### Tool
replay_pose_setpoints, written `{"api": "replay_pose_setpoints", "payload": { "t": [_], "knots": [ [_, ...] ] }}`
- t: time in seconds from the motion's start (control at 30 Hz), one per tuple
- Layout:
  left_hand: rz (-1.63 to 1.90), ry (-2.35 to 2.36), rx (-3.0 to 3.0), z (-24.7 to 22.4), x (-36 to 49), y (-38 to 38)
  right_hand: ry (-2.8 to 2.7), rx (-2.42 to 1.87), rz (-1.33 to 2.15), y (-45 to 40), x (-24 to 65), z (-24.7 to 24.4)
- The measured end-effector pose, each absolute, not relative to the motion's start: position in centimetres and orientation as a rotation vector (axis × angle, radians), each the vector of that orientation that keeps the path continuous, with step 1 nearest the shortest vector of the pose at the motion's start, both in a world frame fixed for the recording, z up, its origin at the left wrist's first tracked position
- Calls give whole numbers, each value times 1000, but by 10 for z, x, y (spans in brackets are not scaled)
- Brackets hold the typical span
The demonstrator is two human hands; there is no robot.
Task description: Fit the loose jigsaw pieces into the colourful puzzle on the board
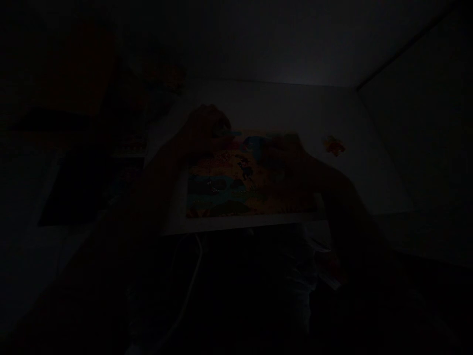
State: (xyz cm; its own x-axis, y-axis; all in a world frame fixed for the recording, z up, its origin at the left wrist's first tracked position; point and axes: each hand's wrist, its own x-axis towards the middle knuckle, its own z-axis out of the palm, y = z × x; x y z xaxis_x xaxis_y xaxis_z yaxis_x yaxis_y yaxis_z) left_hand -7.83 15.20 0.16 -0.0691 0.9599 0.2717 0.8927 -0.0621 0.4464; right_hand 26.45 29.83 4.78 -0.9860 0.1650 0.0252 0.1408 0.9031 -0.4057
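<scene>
In very dim light, a colourful jigsaw puzzle [221, 197] with an animal scene lies on a white table. Its upper edge looks uneven, and part of its right side is hidden under my right hand. My left hand [209, 129] is at the puzzle's upper left, fingers curled around a small pale-blue puzzle piece [229, 132]. Over the upper right of the puzzle is my right hand [286, 153], dark and blurred, so its fingers cannot be made out. A blue patch [254, 144] shows between the hands.
A small pile of orange and yellow pieces [334, 146] lies on the white table [369, 182] to the right. A pale wall rises behind. At left are dark shelves and an orange shape [79, 74]. A pale cable [194, 281] hangs below the table's front edge.
</scene>
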Motion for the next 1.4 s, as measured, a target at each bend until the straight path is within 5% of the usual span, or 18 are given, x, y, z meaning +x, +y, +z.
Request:
{"api": "replay_pose_setpoints", "payload": {
  "t": [0.43,1.03,1.2,1.4],
  "knots": [
    [750,2065,2069,3,-75,155,-2846,-485,349,194,332,9],
    [788,2078,2075,1,-75,155,-2905,-612,346,180,321,17],
    [790,2023,2065,4,-79,156,-2883,-639,388,220,337,25],
    [822,2032,2023,12,-78,154,-2219,-1212,413,340,392,11]
  ]
}}
